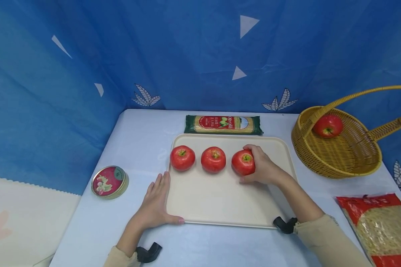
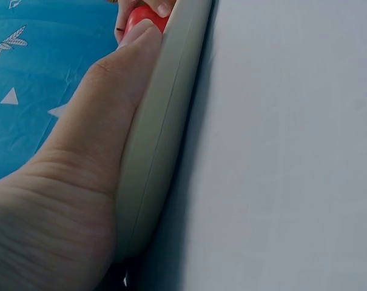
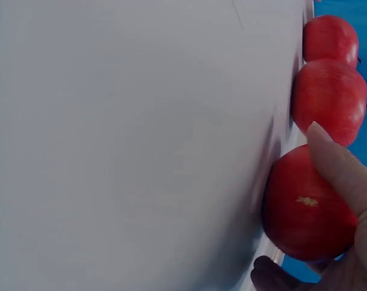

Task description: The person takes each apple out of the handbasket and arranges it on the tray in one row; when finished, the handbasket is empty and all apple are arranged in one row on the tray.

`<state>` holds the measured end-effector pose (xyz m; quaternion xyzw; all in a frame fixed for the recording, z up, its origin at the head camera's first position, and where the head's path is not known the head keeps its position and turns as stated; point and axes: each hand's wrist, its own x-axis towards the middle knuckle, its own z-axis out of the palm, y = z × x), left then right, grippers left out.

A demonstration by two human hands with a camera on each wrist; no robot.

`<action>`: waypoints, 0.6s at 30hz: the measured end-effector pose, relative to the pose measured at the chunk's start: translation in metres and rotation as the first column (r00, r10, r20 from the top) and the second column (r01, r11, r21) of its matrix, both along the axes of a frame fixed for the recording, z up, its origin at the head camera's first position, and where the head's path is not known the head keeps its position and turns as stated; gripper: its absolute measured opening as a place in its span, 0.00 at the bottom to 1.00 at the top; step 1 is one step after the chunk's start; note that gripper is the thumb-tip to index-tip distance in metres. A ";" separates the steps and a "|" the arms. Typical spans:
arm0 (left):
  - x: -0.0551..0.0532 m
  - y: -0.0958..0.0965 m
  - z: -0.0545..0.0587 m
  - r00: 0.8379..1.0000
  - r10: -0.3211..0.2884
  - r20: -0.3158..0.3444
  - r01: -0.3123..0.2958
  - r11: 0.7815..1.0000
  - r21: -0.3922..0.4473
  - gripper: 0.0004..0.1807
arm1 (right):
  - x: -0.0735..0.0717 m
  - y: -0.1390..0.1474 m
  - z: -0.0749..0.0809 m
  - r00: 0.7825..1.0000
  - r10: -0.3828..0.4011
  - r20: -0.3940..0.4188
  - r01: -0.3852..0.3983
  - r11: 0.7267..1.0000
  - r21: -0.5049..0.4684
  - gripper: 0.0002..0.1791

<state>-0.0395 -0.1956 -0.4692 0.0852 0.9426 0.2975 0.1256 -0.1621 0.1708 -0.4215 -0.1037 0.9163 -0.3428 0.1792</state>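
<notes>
R hand [image 1: 265, 168]: grip clamped on right apple [image 1: 242, 163], far right of tray [image 1: 217, 200], in row w/ 2 other apples [image 1: 213, 160]. L hand [image 1: 155, 205]: fingers straight, against near-left tray edges, prob. steadying it.

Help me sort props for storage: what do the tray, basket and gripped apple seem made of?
Tray: probably plastic, matte cream, smooth and grainless with a rounded rim.
Basket: woven strands, slightly shiny; wicker or plastic, unclear.
Gripped apple: shiny red skin, yellowish at the top; real fruit or imitation, unclear.
</notes>
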 end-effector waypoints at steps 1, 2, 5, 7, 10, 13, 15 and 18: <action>0.000 0.000 0.000 1.000 0.000 0.000 0.000 1.000 -0.001 0.85 | 0.001 0.001 0.000 1.000 0.003 -0.002 -0.003 1.000 0.009 0.61; 0.000 0.000 0.000 1.000 0.000 -0.001 0.000 1.000 -0.001 0.85 | 0.001 0.003 0.001 1.000 0.003 -0.002 -0.003 1.000 0.012 0.62; -0.001 0.001 0.000 1.000 -0.003 -0.005 0.003 1.000 -0.005 0.85 | 0.005 0.008 0.005 1.000 0.009 -0.013 -0.008 1.000 0.022 0.65; -0.001 0.001 0.000 1.000 -0.006 -0.006 0.006 1.000 -0.006 0.85 | 0.007 0.013 0.010 0.999 0.017 -0.037 -0.016 0.999 0.035 0.65; -0.001 0.001 -0.001 1.000 -0.007 -0.003 0.007 1.000 -0.014 0.86 | 0.012 0.022 0.021 0.996 0.029 -0.081 -0.025 0.998 0.051 0.64; 0.000 0.001 -0.001 1.000 -0.005 -0.002 0.005 1.000 -0.020 0.86 | 0.016 0.032 0.033 0.992 0.030 -0.123 -0.023 0.998 0.051 0.60; 0.000 0.001 -0.001 1.000 -0.003 -0.005 0.003 1.000 -0.023 0.86 | 0.019 0.040 0.041 0.988 0.025 -0.150 -0.019 0.999 0.037 0.58; 0.000 0.001 0.000 1.000 -0.002 -0.006 0.002 1.000 -0.017 0.86 | 0.023 0.055 0.054 0.983 0.012 -0.183 -0.006 1.000 0.029 0.54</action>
